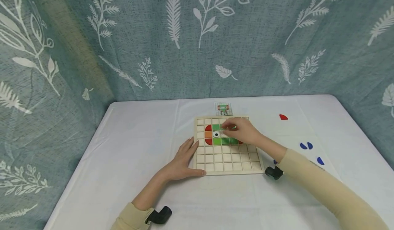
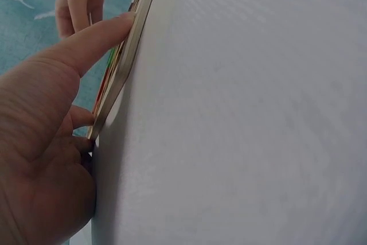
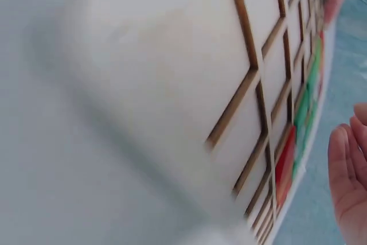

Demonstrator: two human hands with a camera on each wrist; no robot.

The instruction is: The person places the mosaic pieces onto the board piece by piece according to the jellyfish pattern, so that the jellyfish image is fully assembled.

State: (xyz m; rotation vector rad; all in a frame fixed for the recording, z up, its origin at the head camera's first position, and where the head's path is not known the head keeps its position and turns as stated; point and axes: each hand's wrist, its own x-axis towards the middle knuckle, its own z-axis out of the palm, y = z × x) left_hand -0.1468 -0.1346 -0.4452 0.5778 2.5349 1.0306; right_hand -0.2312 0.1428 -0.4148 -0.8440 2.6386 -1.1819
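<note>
A square wooden grid board (image 1: 227, 158) lies on the white table, with red, orange and green pieces and an eye tile (image 1: 216, 134) in its upper rows. My left hand (image 1: 181, 161) rests at its lower left corner, fingers along the left side and thumb (image 2: 109, 37) on the front edge. Over the upper middle cells is my right hand (image 1: 241, 130), thumb and forefinger bent toward each other near the green pieces (image 1: 225, 141). Its fingertips (image 3: 339, 147) stand close to the board in the right wrist view. Whether a small piece sits between them cannot be made out.
A small picture card (image 1: 223, 109) lies behind the board. To the right are a red quarter-round piece (image 1: 283, 117) and several blue pieces (image 1: 320, 161), one partly hidden by the right wrist's black camera (image 1: 274, 172). A leaf-patterned curtain (image 1: 184, 69) hangs behind the table.
</note>
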